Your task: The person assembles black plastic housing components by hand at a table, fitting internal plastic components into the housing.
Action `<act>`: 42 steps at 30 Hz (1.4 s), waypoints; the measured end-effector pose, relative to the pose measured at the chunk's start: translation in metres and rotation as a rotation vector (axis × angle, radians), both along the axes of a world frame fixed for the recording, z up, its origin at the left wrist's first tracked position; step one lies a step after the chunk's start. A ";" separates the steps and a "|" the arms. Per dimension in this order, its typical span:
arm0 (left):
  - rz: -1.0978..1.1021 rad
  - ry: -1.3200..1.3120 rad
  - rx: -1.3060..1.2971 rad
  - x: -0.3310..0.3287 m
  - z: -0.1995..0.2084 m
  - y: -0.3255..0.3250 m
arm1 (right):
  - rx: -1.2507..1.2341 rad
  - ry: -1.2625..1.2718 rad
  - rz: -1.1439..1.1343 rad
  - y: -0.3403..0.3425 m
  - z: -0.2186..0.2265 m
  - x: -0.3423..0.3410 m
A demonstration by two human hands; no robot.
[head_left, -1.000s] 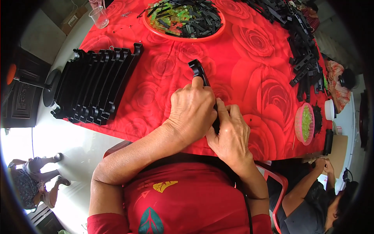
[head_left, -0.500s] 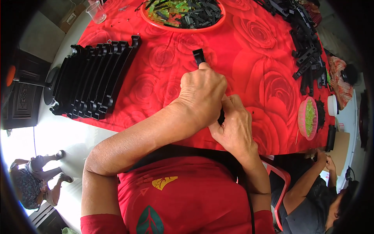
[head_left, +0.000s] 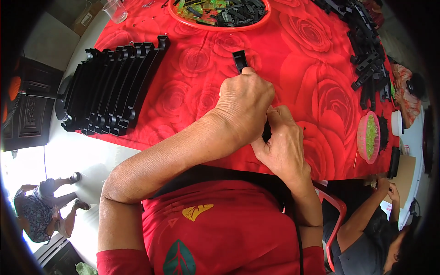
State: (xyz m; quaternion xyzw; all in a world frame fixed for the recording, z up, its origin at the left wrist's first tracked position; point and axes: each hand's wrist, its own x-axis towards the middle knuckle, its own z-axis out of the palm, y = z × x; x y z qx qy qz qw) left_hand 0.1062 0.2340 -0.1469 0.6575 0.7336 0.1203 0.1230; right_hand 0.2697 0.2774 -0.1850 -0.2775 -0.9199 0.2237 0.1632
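Note:
A long black plastic piece is in my hands above the red cloth; its hooked far end sticks out past my left fist. My left hand is closed around its upper part. Just below, nearer my body, my right hand is closed on the lower part, thumb pressed along it. Most of the piece is hidden by the fingers. To the left lies a row of similar black curved plastic pieces, side by side near the table edge.
Red rose-patterned cloth covers the table. At the back are a red tray of small black and yellow-green parts and a clear cup. On the right lie piled black parts and a pink basket. Another person sits right.
The whole view has shifted slightly, so the table things sit a little higher and farther right. Both hands keep their grip on the black piece, with hardly any change between them.

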 end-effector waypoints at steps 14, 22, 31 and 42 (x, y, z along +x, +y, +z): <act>0.037 0.027 -0.039 0.003 0.003 -0.002 | 0.049 -0.048 -0.034 -0.004 -0.001 -0.002; 0.000 0.011 0.040 -0.001 -0.004 0.000 | 0.016 -0.045 -0.020 -0.001 0.002 -0.002; 0.013 -0.027 0.059 -0.020 0.010 -0.024 | 0.064 -0.033 0.016 0.005 0.004 0.003; -0.296 -0.378 0.029 -0.064 0.012 -0.046 | 0.000 -0.006 0.391 0.040 0.059 0.005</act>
